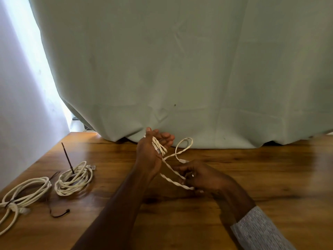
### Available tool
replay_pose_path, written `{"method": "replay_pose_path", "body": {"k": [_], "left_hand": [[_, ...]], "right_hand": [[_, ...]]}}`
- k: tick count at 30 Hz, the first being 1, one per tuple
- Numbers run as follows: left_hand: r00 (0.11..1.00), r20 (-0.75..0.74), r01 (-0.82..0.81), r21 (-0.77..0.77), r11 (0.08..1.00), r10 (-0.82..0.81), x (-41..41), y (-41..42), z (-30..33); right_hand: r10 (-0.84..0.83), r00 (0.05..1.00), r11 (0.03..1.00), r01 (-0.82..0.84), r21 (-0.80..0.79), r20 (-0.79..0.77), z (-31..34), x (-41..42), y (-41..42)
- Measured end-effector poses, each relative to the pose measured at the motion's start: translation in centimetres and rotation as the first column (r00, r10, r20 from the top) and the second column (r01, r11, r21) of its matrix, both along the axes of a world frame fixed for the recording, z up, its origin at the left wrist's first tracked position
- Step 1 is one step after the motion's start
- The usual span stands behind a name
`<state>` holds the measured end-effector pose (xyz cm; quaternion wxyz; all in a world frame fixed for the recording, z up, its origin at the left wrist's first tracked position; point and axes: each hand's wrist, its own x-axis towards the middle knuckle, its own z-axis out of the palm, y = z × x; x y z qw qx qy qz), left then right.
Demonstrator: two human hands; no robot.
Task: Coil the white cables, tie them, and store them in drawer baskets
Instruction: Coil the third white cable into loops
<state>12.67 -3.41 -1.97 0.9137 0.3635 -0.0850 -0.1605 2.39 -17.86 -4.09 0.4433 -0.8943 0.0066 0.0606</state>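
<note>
My left hand (pixel 153 150) is raised above the wooden table (pixel 252 168), palm up, with several turns of a white twisted cable (pixel 170 170) wound across the palm and its fingers curled over them. The cable runs down from there to my right hand (pixel 200 177), which pinches it just above the table; a loose loop (pixel 183 147) curls behind. A coiled white cable (pixel 73 179) with a dark tie sticking up lies at the left. A second coiled white cable (pixel 23 195), tied at one end, lies at the far left.
A pale green curtain (pixel 180 69) hangs along the back edge of the table. A loose dark tie (pixel 59 212) lies on the wood near the two coils. The table's left edge runs beside a white wall (pixel 18 105).
</note>
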Motion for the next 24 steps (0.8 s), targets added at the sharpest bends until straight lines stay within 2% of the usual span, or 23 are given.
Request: {"method": "replay_pose_path", "body": {"k": [2, 5, 8, 11, 14, 17, 18, 19, 20, 21, 22, 24], "left_hand": [[0.99, 0.124, -0.092, 0.171, 0.981, 0.071, -0.2, -0.3, -0.3], [0.926, 0.371, -0.204, 0.352, 0.914, 0.064, -0.7, -0.8, -1.2], [0.791, 0.61, -0.373, 0.415, 0.83, 0.051, 0.0, -1.3, -3.1], [0.718, 0.691, -0.511, 0.441, 0.738, 0.084, 0.4, -1.7, -4.1], [0.728, 0.663, -0.563, 0.434, 0.703, 0.174, 1.0, -1.7, -4.3], [0.797, 0.558, -0.54, 0.488, 0.686, 0.23, 1.7, -1.6, -4.4], [0.827, 0.502, -0.509, 0.479, 0.715, 0.253, 1.7, -1.6, -4.1], [0.857, 0.437, -0.473, 0.45, 0.758, 0.275, 1.8, -1.7, -4.1], [0.884, 0.368, -0.433, 0.408, 0.804, 0.288, 1.8, -1.9, -3.9], [0.911, 0.29, -0.389, 0.361, 0.847, 0.294, 1.8, -2.1, -3.7], [0.937, 0.192, -0.341, 0.321, 0.884, 0.291, 1.7, -2.4, -3.4], [0.967, -0.006, -0.247, 0.248, 0.937, 0.256, 1.9, -2.6, -3.0]], "right_hand": [[-0.014, 0.999, 0.999, 0.013, 0.035, 0.034, 0.0, -0.1, 0.1], [0.026, 0.998, 0.964, -0.041, 0.263, 0.063, -0.2, -0.3, 0.3], [0.063, 0.995, 0.882, -0.094, 0.462, 0.081, -0.3, -0.6, 0.5], [0.055, 0.99, 0.844, -0.115, 0.524, 0.129, -0.3, -0.4, 0.8], [0.016, 0.957, 0.817, -0.179, 0.549, 0.289, -0.5, -0.1, 1.1], [-0.008, 0.938, 0.735, -0.23, 0.638, 0.347, -0.6, 0.2, 1.7], [-0.015, 0.935, 0.769, -0.217, 0.601, 0.355, -0.7, 0.3, 1.9], [-0.009, 0.931, 0.85, -0.185, 0.494, 0.364, -0.9, 0.5, 2.1], [0.011, 0.926, 0.951, -0.127, 0.283, 0.378, -1.3, 0.7, 2.3], [0.057, 0.926, 0.994, -0.088, 0.067, 0.374, -1.8, 0.9, 2.7], [0.098, 0.919, 0.994, -0.073, -0.078, 0.382, -2.3, 1.1, 3.2], [0.101, 0.897, 0.991, -0.055, -0.119, 0.43, -2.8, 1.4, 4.2]]}}
